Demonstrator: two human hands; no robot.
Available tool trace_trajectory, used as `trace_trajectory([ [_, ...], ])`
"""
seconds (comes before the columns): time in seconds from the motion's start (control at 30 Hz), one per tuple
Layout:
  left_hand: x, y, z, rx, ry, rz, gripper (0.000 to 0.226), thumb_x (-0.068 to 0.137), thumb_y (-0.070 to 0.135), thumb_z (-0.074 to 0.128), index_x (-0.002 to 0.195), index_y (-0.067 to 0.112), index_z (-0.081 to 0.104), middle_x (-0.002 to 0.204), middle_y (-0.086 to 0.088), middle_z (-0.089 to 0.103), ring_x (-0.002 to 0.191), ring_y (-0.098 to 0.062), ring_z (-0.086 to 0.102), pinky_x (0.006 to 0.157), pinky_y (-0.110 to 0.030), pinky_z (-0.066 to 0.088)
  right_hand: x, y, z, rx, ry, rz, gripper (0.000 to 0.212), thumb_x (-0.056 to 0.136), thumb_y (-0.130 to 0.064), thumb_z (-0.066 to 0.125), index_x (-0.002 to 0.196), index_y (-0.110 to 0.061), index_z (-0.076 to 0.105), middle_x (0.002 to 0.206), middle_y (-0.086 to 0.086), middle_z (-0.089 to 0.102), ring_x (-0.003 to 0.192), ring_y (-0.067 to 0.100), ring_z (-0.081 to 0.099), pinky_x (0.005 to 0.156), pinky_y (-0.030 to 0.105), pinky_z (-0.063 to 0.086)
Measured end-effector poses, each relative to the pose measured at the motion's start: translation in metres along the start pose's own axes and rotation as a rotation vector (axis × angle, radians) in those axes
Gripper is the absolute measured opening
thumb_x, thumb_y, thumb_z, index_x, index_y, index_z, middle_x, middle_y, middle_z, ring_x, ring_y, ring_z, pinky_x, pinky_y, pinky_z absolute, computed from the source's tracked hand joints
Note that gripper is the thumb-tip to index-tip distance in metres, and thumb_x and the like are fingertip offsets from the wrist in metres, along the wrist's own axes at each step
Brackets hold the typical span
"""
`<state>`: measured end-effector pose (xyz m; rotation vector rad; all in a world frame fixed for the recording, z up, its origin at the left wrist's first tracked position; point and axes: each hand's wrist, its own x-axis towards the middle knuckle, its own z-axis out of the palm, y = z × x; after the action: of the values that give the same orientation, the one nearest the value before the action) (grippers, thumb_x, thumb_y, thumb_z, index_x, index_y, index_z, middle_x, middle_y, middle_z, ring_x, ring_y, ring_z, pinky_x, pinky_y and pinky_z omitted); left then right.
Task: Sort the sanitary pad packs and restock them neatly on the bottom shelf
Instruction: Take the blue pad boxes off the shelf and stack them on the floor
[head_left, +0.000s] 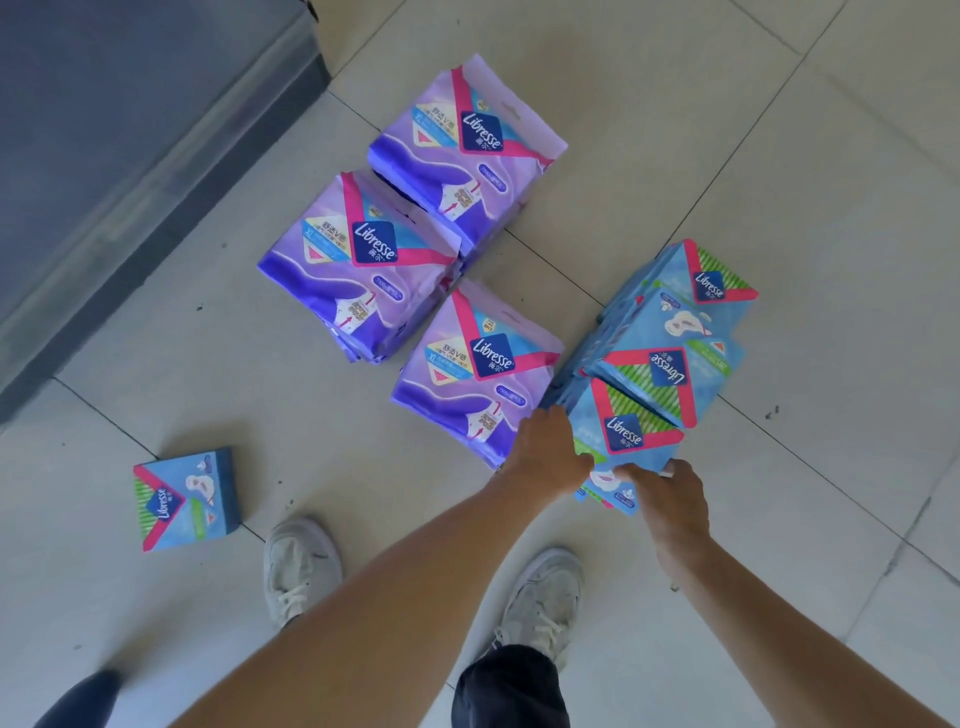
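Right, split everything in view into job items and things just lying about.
Job: three purple stacks; blue pile, gripped by left hand and right hand; lone blue pack; grey shelf base.
Just there: shoes; floor tiles.

The purple packs (358, 265) are soft plastic film, glossy and slightly crinkled. The blue packs (670, 364) have a smoother plastic wrap with a duller sheen. The floor (779, 156) is pale, smooth glazed tile, speckled with grit. The shelf base (104, 130) looks like matt grey metal. The sneakers (301, 566) are scuffed white cloth.
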<state>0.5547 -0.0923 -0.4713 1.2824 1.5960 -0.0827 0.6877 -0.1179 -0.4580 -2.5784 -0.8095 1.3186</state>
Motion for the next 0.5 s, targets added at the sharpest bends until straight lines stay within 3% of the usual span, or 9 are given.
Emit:
trace_trajectory([
  [0.13, 0.002, -0.003, 0.001, -0.031, 0.015, 0.012, 0.051, 0.089, 0.028, 0.061, 0.130, 0.004, 0.041, 0.129, -0.016, 0.047, 0.122, -0.030, 0.045, 0.100, -0.035, 0.039, 0.004, -0.003, 0.000, -0.001, -0.046, -0.025, 0.068, 0.048, -0.039, 0.067, 0.106, -0.005, 0.056, 0.105, 0.012, 0.062, 0.092, 0.028, 0.058, 0.074, 0.030, 0.040],
  [0.2, -0.002, -0.007, -0.002, -0.050, 0.027, 0.006, 0.054, 0.089, 0.027, 0.060, 0.133, 0.004, 0.038, 0.130, -0.017, 0.045, 0.123, -0.031, 0.044, 0.102, -0.036, 0.039, 0.000, -0.005, 0.000, -0.064, -0.032, -0.044, 0.067, 0.056, -0.036, 0.076, 0.110, -0.002, 0.055, 0.106, 0.014, 0.061, 0.095, 0.031, 0.058, 0.075, 0.032, 0.040],
  [0.27, -0.010, -0.012, -0.009, -0.080, 0.048, -0.002, 0.055, 0.090, 0.026, 0.058, 0.135, 0.004, 0.036, 0.133, -0.017, 0.043, 0.126, -0.031, 0.042, 0.103, -0.037, 0.037, -0.011, -0.005, 0.003, -0.201, 0.105, -0.159, 0.051, 0.075, -0.021, 0.074, 0.114, 0.004, 0.050, 0.110, 0.022, 0.058, 0.103, 0.037, 0.055, 0.080, 0.038, 0.043],
  [0.33, -0.019, -0.025, -0.018, -0.150, 0.100, -0.028, 0.051, 0.090, 0.025, 0.057, 0.134, 0.004, 0.038, 0.132, -0.016, 0.045, 0.125, -0.031, 0.043, 0.102, -0.038, 0.037, -0.032, -0.010, 0.014, -0.369, 0.244, -0.355, 0.044, 0.081, -0.010, 0.066, 0.118, 0.006, 0.047, 0.112, 0.027, 0.051, 0.107, 0.041, 0.048, 0.081, 0.044, 0.044],
  [0.43, -0.032, -0.061, -0.036, -0.258, 0.196, -0.113, 0.045, 0.090, 0.024, 0.056, 0.130, 0.007, 0.043, 0.131, -0.013, 0.049, 0.123, -0.029, 0.047, 0.100, -0.037, 0.040, -0.057, -0.019, 0.039, -0.594, 0.351, -0.574, 0.055, 0.075, -0.010, 0.067, 0.122, 0.008, 0.044, 0.117, 0.029, 0.045, 0.103, 0.043, 0.045, 0.081, 0.049, 0.045],
  [0.5, -0.039, -0.089, -0.046, -0.296, 0.221, -0.191, 0.044, 0.089, 0.024, 0.056, 0.128, 0.008, 0.045, 0.130, -0.011, 0.052, 0.121, -0.028, 0.050, 0.098, -0.036, 0.041, -0.060, -0.026, 0.051, -0.711, 0.384, -0.490, 0.069, 0.075, -0.018, 0.070, 0.130, 0.011, 0.037, 0.129, 0.032, 0.039, 0.110, 0.046, 0.043, 0.087, 0.051, 0.043],
])
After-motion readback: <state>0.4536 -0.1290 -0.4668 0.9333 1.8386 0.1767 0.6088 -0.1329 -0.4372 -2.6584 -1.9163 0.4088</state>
